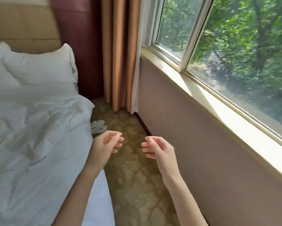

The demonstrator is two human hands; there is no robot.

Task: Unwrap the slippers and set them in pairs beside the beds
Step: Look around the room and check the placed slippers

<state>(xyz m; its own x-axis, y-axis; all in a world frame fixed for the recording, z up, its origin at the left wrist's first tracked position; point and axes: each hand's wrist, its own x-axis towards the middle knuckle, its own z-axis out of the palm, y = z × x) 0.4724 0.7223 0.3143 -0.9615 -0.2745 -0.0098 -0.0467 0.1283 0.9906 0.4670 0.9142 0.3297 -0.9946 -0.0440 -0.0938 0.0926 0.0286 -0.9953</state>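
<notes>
Head view: left hand [106, 145] and right hand [158, 148] hover half-open, empty. Unwrapped slippers [98, 126] lie paired on the carpet [133, 185] at 11 o'clock, beside the bed [39, 128]; placement here looks finished, remaining pairs presumably next.

Our left hand [106, 143] and right hand [159, 148] empty over carpet [133, 185], white slippers [98, 126] paired beside the bed [39, 128], window [235, 46] on our right

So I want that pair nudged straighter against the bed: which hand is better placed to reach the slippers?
Left, probably. The left hand is empty, open, and hangs just short of the slippers by the bed; the right hand is nearer the wall.
</notes>
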